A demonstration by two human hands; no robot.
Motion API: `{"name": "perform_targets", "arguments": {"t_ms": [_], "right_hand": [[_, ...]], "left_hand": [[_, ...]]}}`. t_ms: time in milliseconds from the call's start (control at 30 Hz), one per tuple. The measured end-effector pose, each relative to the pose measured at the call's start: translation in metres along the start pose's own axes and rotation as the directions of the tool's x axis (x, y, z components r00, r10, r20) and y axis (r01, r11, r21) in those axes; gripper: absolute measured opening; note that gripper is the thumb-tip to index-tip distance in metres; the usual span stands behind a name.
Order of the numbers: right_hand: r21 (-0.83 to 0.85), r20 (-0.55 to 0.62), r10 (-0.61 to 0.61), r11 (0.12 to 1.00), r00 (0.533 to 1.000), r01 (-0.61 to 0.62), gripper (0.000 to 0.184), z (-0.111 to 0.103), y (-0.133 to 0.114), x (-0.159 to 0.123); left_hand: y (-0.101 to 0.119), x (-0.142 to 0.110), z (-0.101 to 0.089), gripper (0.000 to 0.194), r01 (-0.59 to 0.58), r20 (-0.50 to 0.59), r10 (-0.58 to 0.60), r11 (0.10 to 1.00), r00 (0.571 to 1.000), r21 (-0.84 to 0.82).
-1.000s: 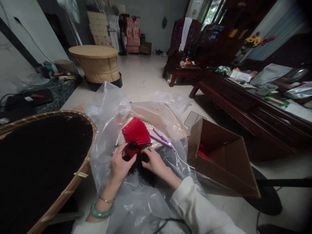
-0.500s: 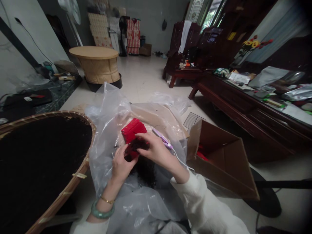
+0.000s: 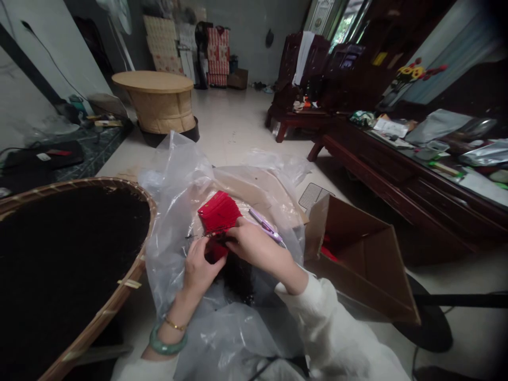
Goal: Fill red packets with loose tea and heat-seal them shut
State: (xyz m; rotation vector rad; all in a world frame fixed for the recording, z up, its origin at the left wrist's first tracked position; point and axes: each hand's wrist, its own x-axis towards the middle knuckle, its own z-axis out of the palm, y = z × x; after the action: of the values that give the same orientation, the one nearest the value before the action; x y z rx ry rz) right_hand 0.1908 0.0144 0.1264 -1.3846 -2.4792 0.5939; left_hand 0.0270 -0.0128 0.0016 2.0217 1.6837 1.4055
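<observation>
My left hand [image 3: 199,268] is curled around a small red packet [image 3: 216,252], thumb on the near side and fingers on the far side. At the packet's top, my right hand [image 3: 257,246] pinches a clump of dark dried strands [image 3: 223,237], like loose tea leaves. The clump is partly hidden by the fingers. Just beyond lies a fanned stack of red packets [image 3: 219,207]. A pile of the same dark strands [image 3: 241,280] rests under my hands on clear plastic sheeting [image 3: 174,211]. To the right of the stack lies a slim purple clamp tool [image 3: 265,224], like a hair straightener.
On the left stands a wide woven bamboo tray [image 3: 147,222] filled with dark strands. An open cardboard box [image 3: 367,259] with something red inside is at the right, near a wire rack [image 3: 315,194]. Farther off are a round wooden-topped stand [image 3: 153,82] and a dark wooden bench [image 3: 397,174].
My right hand has moved down and closer to my left, bringing the dark clump to the packet's mouth; less of the clump shows. My left hand has barely moved.
</observation>
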Motion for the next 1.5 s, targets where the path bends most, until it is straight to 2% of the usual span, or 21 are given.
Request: {"name": "perform_targets", "arguments": {"t_ms": [133, 233, 333, 400, 467, 500, 567, 667, 767, 867, 1000, 1067, 1133, 1233, 1300, 1433, 1500], "right_hand": [[-0.003, -0.055, 0.069, 0.998, 0.996, -0.070, 0.015, 0.006, -0.004, 0.006], [0.125, -0.126, -0.004, 0.992, 0.992, 0.020, 0.021, 0.008, -0.007, 0.004], [0.232, -0.165, -0.073, 0.966, 0.984, 0.111, 0.019, 0.009, -0.009, -0.003], [0.184, -0.134, -0.091, 0.976, 0.987, 0.115, 0.018, 0.012, -0.010, -0.006], [0.113, -0.103, -0.109, 0.986, 0.989, 0.120, 0.025, 0.017, -0.011, -0.009], [0.105, -0.115, -0.123, 0.985, 0.986, 0.135, 0.031, 0.019, -0.010, -0.010], [0.138, -0.213, -0.150, 0.974, 0.966, 0.182, 0.037, 0.023, -0.008, -0.013], [0.158, -0.368, -0.145, 0.964, 0.919, 0.215, 0.029, 0.026, -0.003, -0.017], [0.149, -0.348, -0.118, 0.973, 0.930, 0.179, 0.023, 0.034, 0.004, -0.016], [0.231, -0.326, -0.068, 0.961, 0.943, 0.149, 0.011, 0.044, 0.010, -0.011], [0.308, -0.401, 0.019, 0.945, 0.916, 0.115, 0.007, 0.048, 0.011, -0.004], [0.255, -0.377, 0.034, 0.964, 0.926, 0.069, 0.007, 0.045, 0.009, -0.002], [0.127, -0.309, 0.016, 0.992, 0.951, 0.024, 0.008, 0.040, 0.006, -0.002], [-0.102, -0.201, -0.047, 0.994, 0.979, 0.027, 0.016, 0.035, -0.001, -0.002], [-0.185, -0.133, -0.095, 0.980, 0.986, 0.070, 0.018, 0.034, -0.006, -0.004], [-0.171, -0.032, -0.175, 0.971, 0.984, 0.167, 0.024, 0.038, -0.009, -0.008], [-0.132, 0.017, -0.155, 0.979, 0.988, 0.156, 0.025, 0.040, -0.007, -0.007]], "left_hand": [[0.000, 0.001, 0.002, 0.041, -0.054, -0.008, 0.055, 0.997, 0.998, 0.049], [-0.002, 0.000, 0.002, 0.042, -0.045, -0.022, 0.046, 0.997, 0.999, 0.064], [-0.005, -0.002, 0.003, 0.049, -0.035, -0.040, 0.037, 0.998, 0.999, 0.052], [-0.005, -0.002, 0.003, 0.054, -0.047, -0.037, 0.049, 0.998, 0.998, 0.041], [-0.004, -0.002, 0.002, 0.056, -0.099, -0.029, 0.099, 0.995, 0.995, 0.030], [-0.003, -0.001, 0.002, 0.054, -0.133, -0.024, 0.133, 0.991, 0.991, 0.027], [-0.001, 0.000, 0.000, 0.051, -0.187, -0.005, 0.187, 0.982, 0.982, 0.031], [0.003, 0.001, -0.003, 0.051, -0.196, 0.031, 0.195, 0.978, 0.980, 0.067], [0.008, -0.001, -0.004, 0.055, -0.174, 0.068, 0.167, 0.979, 0.984, 0.110], [0.010, -0.002, -0.003, 0.062, -0.119, 0.061, 0.113, 0.987, 0.992, 0.110], [0.010, -0.003, -0.001, 0.068, -0.083, 0.023, 0.081, 0.992, 0.996, 0.093], [0.009, -0.002, -0.001, 0.057, -0.117, 0.028, 0.114, 0.989, 0.993, 0.090], [0.009, -0.001, 0.000, 0.048, -0.143, 0.015, 0.143, 0.986, 0.990, 0.085], [0.005, -0.001, 0.001, 0.052, -0.128, 0.017, 0.128, 0.989, 0.992, 0.069], [0.001, -0.002, 0.004, 0.057, -0.105, 0.043, 0.102, 0.993, 0.994, 0.063], [-0.011, -0.008, 0.012, 0.065, -0.065, 0.097, 0.060, 0.997, 0.993, 0.048], [-0.015, -0.009, 0.016, 0.065, -0.042, 0.127, 0.036, 0.998, 0.991, 0.042]]}}
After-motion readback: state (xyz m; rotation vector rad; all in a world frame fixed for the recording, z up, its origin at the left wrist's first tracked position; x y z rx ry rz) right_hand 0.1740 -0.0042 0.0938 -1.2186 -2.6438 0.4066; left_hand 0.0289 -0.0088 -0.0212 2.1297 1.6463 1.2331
